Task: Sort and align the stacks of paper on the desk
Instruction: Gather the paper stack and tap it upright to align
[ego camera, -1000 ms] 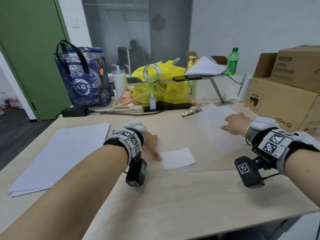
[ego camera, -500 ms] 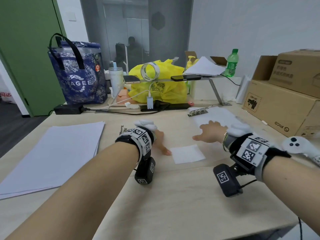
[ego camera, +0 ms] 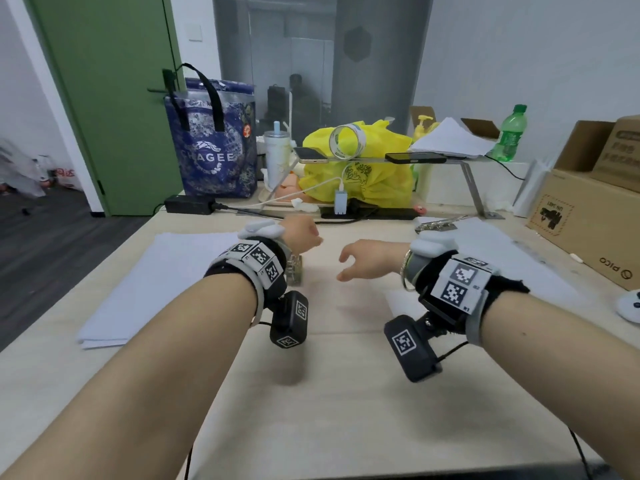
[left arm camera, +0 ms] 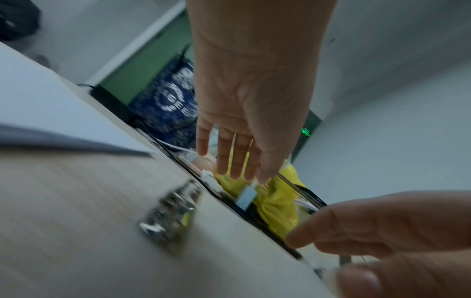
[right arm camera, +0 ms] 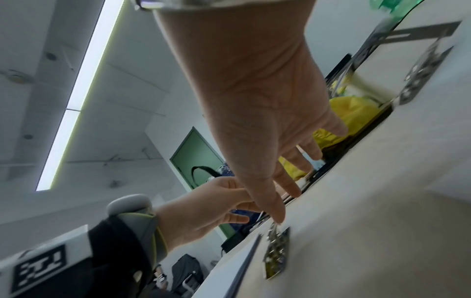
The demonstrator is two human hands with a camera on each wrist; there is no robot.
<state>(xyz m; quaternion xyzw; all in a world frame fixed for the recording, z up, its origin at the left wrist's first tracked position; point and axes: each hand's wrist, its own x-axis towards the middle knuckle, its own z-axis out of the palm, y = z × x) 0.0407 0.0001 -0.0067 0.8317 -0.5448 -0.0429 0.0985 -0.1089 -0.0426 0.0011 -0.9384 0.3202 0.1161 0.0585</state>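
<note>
A broad stack of white paper (ego camera: 156, 282) lies on the left of the desk (ego camera: 329, 393). More white sheets (ego camera: 485, 244) lie at the right under a metal clip (ego camera: 436, 225). A small white sheet (ego camera: 394, 301) is mostly hidden by my right wrist. My left hand (ego camera: 304, 233) and right hand (ego camera: 360, 263) hover close together above the middle of the desk, holding nothing. In the left wrist view the left hand (left arm camera: 237, 157) has straight fingers. In the right wrist view the right hand (right arm camera: 293, 171) is spread. A loose binder clip (ego camera: 294, 271) lies below the left wrist.
Along the back stand a blue tote bag (ego camera: 211, 150), a yellow plastic bag (ego camera: 360, 174), a power strip with cables (ego camera: 367, 213) and a riser shelf with phones and papers (ego camera: 450, 140). Cardboard boxes (ego camera: 588, 216) and a white controller (ego camera: 630, 306) sit at the right.
Both hands have lifted off the desk and come together over its middle. The left hand has left the small sheet, and the right hand has left the clipped sheets.
</note>
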